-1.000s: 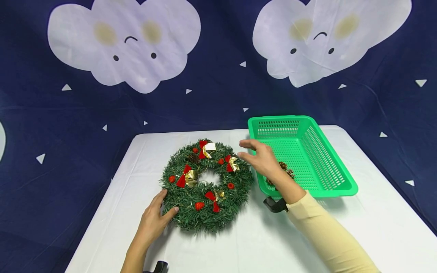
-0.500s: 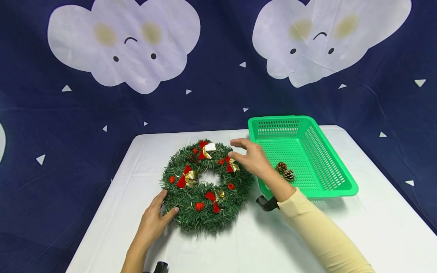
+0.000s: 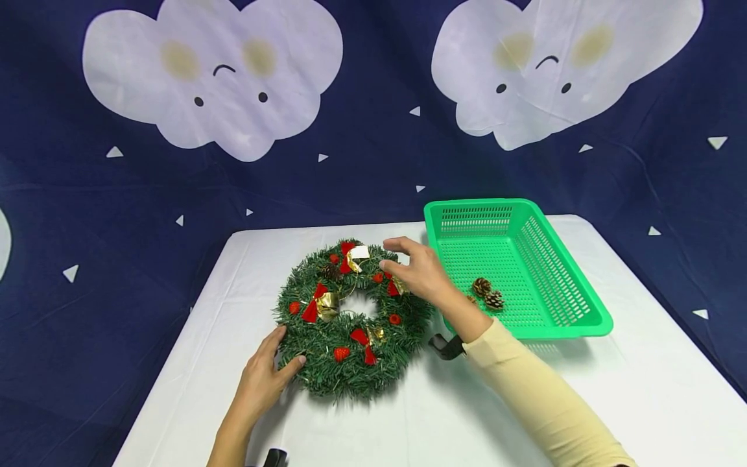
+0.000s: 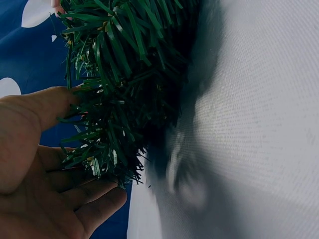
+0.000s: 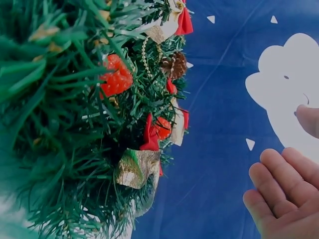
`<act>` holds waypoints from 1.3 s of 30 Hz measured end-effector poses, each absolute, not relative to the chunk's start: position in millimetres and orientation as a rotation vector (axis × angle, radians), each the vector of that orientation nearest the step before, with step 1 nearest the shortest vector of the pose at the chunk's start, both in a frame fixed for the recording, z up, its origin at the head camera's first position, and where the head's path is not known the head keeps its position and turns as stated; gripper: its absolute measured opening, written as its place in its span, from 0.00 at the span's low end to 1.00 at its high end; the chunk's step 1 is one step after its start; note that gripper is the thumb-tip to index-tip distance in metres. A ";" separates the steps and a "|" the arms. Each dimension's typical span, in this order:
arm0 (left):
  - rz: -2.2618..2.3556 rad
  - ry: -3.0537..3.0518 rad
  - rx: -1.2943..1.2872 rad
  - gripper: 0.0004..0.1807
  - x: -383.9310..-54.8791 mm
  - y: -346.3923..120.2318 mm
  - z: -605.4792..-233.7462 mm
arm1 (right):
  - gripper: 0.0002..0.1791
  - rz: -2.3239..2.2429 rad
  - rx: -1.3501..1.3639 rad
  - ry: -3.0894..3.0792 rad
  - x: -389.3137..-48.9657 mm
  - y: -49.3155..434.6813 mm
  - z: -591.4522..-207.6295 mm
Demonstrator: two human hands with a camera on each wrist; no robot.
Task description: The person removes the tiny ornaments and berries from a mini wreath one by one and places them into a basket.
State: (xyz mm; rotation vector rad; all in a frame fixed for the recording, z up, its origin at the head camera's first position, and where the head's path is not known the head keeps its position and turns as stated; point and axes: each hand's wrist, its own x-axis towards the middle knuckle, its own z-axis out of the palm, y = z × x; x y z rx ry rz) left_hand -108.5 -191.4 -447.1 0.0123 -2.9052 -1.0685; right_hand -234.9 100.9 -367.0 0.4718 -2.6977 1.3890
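Note:
A round green wreath (image 3: 356, 376) with red bows, gold ribbons, red berries and a pine cone (image 5: 174, 64) lies on the white table. My left hand (image 3: 260, 376) rests against its front left edge, thumb and fingers spread and relaxed; in the left wrist view the fingers (image 4: 102, 206) touch the green needles. My right hand (image 3: 421, 271) hovers over the wreath's right side, partly covering a red and gold bow. Its thumb and fingers stand apart with nothing between them. In the right wrist view this hand (image 5: 294, 194) is apart from the wreath.
A green plastic basket (image 3: 578, 279) stands right of the wreath. Pine cones (image 3: 493, 299) lie in its near left part, some hidden by my right forearm. Behind the white table (image 3: 233, 272) hangs a dark blue cloth (image 3: 373, 175) printed with clouds.
My right hand has moved left from the basket's edge to above the wreath's right side, uncovering pine cones in the basket. The left hand and the wreath have stayed still.

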 end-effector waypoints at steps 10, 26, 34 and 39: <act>-1.078 -2.935 0.037 0.41 -108.5 -190.8 -446.0 | 0.25 1.347 0.509 -2.702 -239.9 92.6 -368.6; -1.084 -2.936 0.038 0.42 -109.1 -191.2 -446.3 | 0.25 1.368 0.550 -2.718 -246.3 76.3 -370.2; -1.071 -2.929 0.032 0.41 -109.1 -191.0 -447.5 | 0.26 1.334 0.571 -2.728 -250.4 66.6 -374.0; -1.071 -2.929 0.028 0.41 -109.3 -191.2 -446.4 | 0.26 1.308 0.575 -2.758 -252.1 60.9 -376.2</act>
